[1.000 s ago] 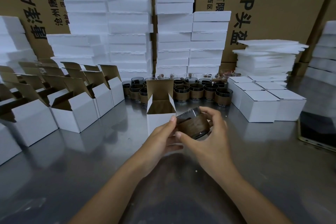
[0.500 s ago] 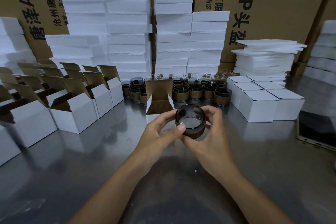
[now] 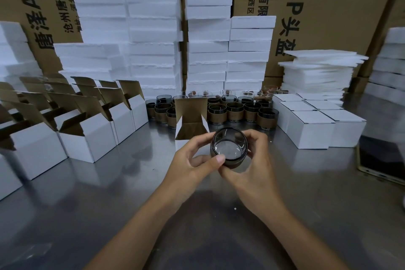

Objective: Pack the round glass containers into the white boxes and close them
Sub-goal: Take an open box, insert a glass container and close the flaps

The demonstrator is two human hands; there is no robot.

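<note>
A round smoky glass container [image 3: 229, 148] with a brown paper band is held above the steel table, its open mouth tipped toward me. My left hand [image 3: 192, 163] pinches its near rim with thumb and fingers. My right hand [image 3: 252, 166] cups its right side and bottom. Just behind it stands an open white box [image 3: 189, 125] with its brown-lined lid flap upright. Several more banded glass containers [image 3: 236, 112] stand in rows behind the box.
Several open white boxes [image 3: 87, 133] line the left side. Closed white boxes [image 3: 311, 125] sit at the right. Foam block stacks [image 3: 208, 50] and cardboard cartons [image 3: 328, 6] fill the back. A phone [image 3: 381, 160] lies at the right edge of the steel table [image 3: 87, 215].
The glass container has turned from lying on its side to facing its mouth toward me, and both hands have shifted their hold around it in front of the open box.
</note>
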